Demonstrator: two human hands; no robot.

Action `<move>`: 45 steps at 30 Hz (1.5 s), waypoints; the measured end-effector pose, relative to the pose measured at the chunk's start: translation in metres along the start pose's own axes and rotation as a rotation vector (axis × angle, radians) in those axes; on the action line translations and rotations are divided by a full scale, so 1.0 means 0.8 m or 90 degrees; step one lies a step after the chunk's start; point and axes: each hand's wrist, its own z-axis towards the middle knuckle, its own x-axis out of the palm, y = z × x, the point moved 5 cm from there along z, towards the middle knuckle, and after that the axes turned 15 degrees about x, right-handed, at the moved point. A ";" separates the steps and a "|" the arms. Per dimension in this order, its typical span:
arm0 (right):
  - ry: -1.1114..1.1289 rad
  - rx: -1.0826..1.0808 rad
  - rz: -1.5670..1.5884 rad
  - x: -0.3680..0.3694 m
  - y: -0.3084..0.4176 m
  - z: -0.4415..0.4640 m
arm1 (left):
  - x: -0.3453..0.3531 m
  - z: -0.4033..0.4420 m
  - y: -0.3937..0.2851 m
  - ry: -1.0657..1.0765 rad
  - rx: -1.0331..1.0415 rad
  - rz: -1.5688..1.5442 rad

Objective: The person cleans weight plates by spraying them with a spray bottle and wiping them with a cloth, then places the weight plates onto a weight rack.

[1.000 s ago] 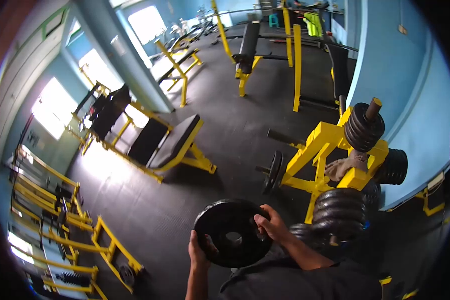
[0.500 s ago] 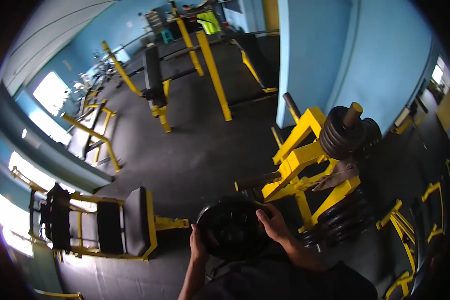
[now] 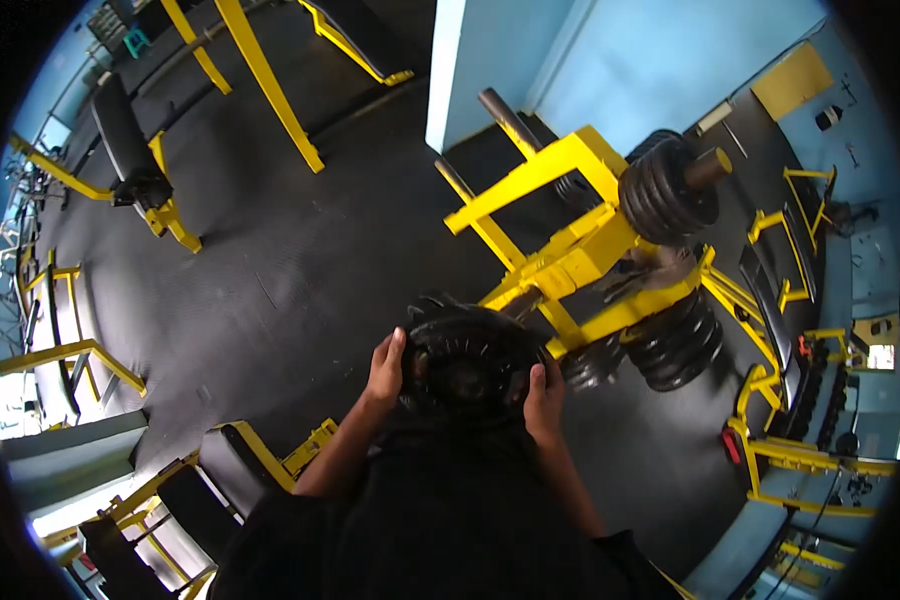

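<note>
A round black weight plate is held low in front of my body, gripped by its rim from both sides. My left hand is closed on the left edge, thumb up. On the opposite edge, my right hand is closed too. Just beyond the plate stands a yellow plate rack. One of its pegs reaches toward the plate's upper edge; whether its tip enters the plate's hole I cannot tell. More black plates sit on an upper peg, and others hang lower.
A grey cloth lies over the rack's frame. Padded yellow-framed benches stand at the left, including a bench and a machine near my left arm. A blue wall corner rises behind the rack. More equipment lines the right.
My view has swung right and down. Both hands have carried the plate up to the rack's peg, and my right hand now sits lower on its side.
</note>
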 end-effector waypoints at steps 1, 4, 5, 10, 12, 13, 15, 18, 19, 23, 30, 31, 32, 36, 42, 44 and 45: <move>0.000 -0.020 0.037 0.003 -0.001 -0.002 | 0.002 0.011 0.001 0.027 0.004 -0.001; -0.028 -0.057 0.074 0.003 -0.015 0.002 | 0.005 0.046 0.019 0.076 0.020 -0.008; -0.051 -0.070 0.078 0.001 -0.015 0.002 | 0.011 0.054 0.016 0.093 0.033 -0.007; -0.071 -0.098 0.111 0.005 -0.029 0.004 | 0.019 0.072 0.017 0.082 0.011 -0.061; -0.084 -0.106 0.118 0.011 -0.035 0.003 | 0.011 0.082 0.031 0.086 0.010 -0.071; -0.089 -0.099 0.113 0.013 -0.039 0.002 | 0.008 0.086 0.038 0.094 0.032 -0.062; -0.090 -0.087 0.104 0.012 -0.048 0.001 | 0.001 0.089 0.047 0.096 0.050 -0.056; -0.086 -0.101 0.077 0.015 -0.050 0.006 | -0.003 0.094 0.059 0.135 -0.017 -0.036; -0.096 -0.104 0.081 0.015 -0.051 0.005 | -0.002 0.096 0.059 0.143 0.000 -0.036; -0.135 -0.072 0.028 0.008 -0.063 0.000 | -0.001 0.106 0.075 0.134 0.033 -0.029; -0.219 -0.094 -0.127 0.002 -0.057 -0.007 | 0.008 0.138 0.116 0.221 0.150 -0.051; -0.238 -0.105 -0.158 0.002 -0.053 -0.006 | 0.013 0.144 0.120 0.231 0.171 -0.049; -0.260 -0.116 -0.190 -0.001 -0.052 -0.007 | 0.021 0.148 0.114 0.244 0.192 -0.048; -0.286 -0.187 -0.311 -0.005 -0.039 0.004 | 0.039 0.167 0.105 0.240 0.257 -0.007; -0.275 -0.073 -0.243 -0.007 -0.015 0.020 | 0.059 0.180 0.091 0.318 0.175 0.072; -0.287 -0.088 -0.346 -0.007 -0.003 0.022 | 0.065 0.179 0.051 0.320 0.260 0.113; -0.293 -0.084 -0.345 -0.009 0.002 0.020 | 0.069 0.178 0.025 0.313 0.350 0.153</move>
